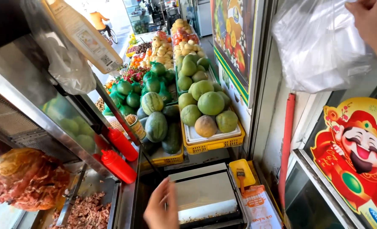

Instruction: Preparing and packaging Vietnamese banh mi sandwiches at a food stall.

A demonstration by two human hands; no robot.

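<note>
Up at the top right, the right hand (372,21) is pinching a clear plastic bag (319,46) that hangs bunched against the wall. Down low, the left hand (162,208) rests its loosely curled fingers on the edge of the flat metal griddle (205,195) on the bench, gripping nothing. Two red squeeze bottles (119,157) stand to the left, with a yellow tray (241,171) holding a brush to the right.

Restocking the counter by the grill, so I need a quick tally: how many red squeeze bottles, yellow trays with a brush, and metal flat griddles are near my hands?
Red squeeze bottles: 2, one above the other
Yellow tray with a brush: 1
Metal flat griddle, beside the left hand: 1
Total: 4
</note>
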